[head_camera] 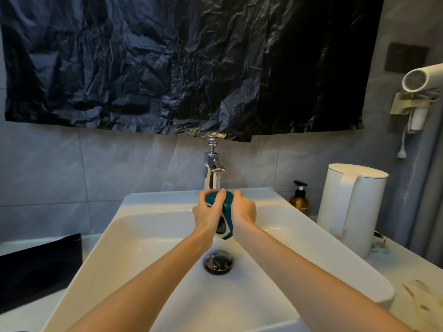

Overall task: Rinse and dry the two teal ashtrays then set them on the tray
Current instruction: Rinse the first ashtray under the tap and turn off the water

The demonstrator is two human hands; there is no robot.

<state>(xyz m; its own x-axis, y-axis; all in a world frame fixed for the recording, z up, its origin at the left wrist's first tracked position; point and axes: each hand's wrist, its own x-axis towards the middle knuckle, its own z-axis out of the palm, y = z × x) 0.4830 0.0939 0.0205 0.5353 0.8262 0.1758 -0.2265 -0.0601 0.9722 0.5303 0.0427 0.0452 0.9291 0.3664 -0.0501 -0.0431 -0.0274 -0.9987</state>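
A teal ashtray (226, 216) is held on edge under the running chrome tap (212, 166), over the white sink (143, 236). My left hand (207, 212) grips its left side, with fingers curled over the top rim. My right hand (243, 209) grips its right side. Water streams from the spout onto the ashtray. Whether one or two ashtrays sit between my hands I cannot tell. A black tray (38, 267) stands on the counter at the left.
A round chrome drain plug (218, 261) sits in the basin below my hands. On the right counter stand a white kettle (352, 209) and an amber pump bottle (299, 198). A white hairdryer (419, 85) hangs on the right wall. Black plastic sheeting (182, 63) covers the wall above.
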